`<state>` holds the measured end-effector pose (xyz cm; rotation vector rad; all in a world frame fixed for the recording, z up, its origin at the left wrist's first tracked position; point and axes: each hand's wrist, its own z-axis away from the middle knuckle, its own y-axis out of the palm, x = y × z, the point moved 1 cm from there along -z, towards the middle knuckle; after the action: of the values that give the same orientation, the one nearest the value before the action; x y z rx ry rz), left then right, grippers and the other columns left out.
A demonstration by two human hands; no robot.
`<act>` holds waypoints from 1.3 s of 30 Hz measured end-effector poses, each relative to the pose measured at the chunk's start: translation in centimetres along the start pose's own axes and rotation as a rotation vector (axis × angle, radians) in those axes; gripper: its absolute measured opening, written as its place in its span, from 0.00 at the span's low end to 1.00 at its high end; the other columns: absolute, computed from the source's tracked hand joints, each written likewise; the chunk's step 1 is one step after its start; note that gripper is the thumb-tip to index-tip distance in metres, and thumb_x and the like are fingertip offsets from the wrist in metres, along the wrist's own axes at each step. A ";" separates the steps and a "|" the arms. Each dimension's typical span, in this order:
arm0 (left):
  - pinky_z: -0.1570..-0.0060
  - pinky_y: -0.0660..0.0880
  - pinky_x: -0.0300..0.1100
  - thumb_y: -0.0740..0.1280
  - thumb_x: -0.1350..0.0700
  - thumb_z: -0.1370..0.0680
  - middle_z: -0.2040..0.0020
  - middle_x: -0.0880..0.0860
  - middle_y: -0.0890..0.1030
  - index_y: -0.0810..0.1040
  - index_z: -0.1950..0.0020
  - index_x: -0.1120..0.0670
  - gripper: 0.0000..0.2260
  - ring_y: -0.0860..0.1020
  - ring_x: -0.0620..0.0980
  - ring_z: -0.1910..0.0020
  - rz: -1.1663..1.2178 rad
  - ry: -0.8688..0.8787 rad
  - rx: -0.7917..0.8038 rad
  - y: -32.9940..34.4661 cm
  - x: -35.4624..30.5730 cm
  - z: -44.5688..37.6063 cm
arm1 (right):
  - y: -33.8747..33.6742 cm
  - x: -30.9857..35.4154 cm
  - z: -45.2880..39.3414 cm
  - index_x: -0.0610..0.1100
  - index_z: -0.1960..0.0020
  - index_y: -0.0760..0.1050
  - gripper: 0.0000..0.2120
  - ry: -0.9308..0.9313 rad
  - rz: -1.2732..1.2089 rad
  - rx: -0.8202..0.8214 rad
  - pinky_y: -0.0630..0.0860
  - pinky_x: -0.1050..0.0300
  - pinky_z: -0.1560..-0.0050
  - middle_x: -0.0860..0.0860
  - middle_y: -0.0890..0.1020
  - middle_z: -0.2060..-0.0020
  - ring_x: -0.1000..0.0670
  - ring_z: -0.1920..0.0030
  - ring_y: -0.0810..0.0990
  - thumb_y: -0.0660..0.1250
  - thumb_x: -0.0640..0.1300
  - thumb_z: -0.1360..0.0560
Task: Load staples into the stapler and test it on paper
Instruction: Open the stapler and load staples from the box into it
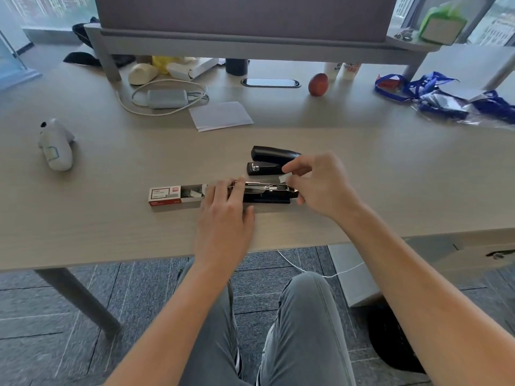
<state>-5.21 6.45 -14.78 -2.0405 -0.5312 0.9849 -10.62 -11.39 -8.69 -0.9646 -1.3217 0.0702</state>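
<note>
A black stapler (264, 192) lies opened flat on the desk, its metal staple channel facing up. My left hand (224, 215) presses down on its left end. My right hand (317, 182) hovers over its right end and pinches a small pale strip (284, 178) between thumb and fingers; whether it is staples or paper I cannot tell. A red and white staple box (175, 195) lies open just left of the stapler. A second black stapler (271, 160) sits closed right behind. A folded white paper (220, 115) lies farther back.
A grey charger with a coiled cable (167, 98) and a white handheld device (55, 146) sit to the left. An apple (318, 84), cups and blue bags (434, 93) are at the back right. The desk's front edge (111, 260) runs above my knees.
</note>
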 end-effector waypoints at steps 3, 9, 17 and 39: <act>0.34 0.70 0.53 0.68 0.54 0.22 0.35 0.55 0.74 0.70 0.26 0.56 0.24 0.69 0.56 0.35 0.001 0.003 0.002 -0.1 0.0 0.0 | -0.2 0.1 0.4 0.44 0.49 0.84 0.06 -0.017 0.019 -0.009 0.69 0.70 0.79 0.45 0.85 0.61 0.59 0.82 0.75 0.73 0.36 0.23; 0.33 0.70 0.53 0.68 0.55 0.22 0.35 0.54 0.73 0.70 0.26 0.56 0.24 0.68 0.55 0.35 -0.002 0.006 0.007 0.0 0.1 0.0 | 0.2 0.2 0.9 0.45 0.53 0.86 0.03 -0.054 0.109 -0.039 0.73 0.69 0.73 0.46 0.87 0.64 0.59 0.82 0.77 0.75 0.38 0.25; 0.33 0.70 0.52 0.68 0.54 0.21 0.34 0.53 0.73 0.69 0.25 0.55 0.25 0.67 0.54 0.34 0.006 -0.001 0.027 -0.1 0.1 0.0 | 0.4 0.8 0.2 0.52 0.54 0.88 0.06 -0.013 0.334 -0.055 0.75 0.61 0.63 0.55 0.85 0.65 0.51 0.64 0.83 0.73 0.44 0.25; 0.33 0.68 0.50 0.67 0.56 0.20 0.33 0.56 0.73 0.67 0.24 0.60 0.25 0.63 0.53 0.32 0.150 -0.084 0.059 -0.6 0.7 0.3 | 0.1 2.4 -0.5 0.54 0.65 0.82 0.11 0.146 0.368 0.050 0.84 0.44 0.50 0.51 0.87 0.65 0.47 0.63 0.87 0.70 0.45 0.25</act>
<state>-5.06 7.39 -14.71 -2.0157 -0.3928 1.1657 -9.44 -10.28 -6.86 -1.1388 -0.9929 0.3077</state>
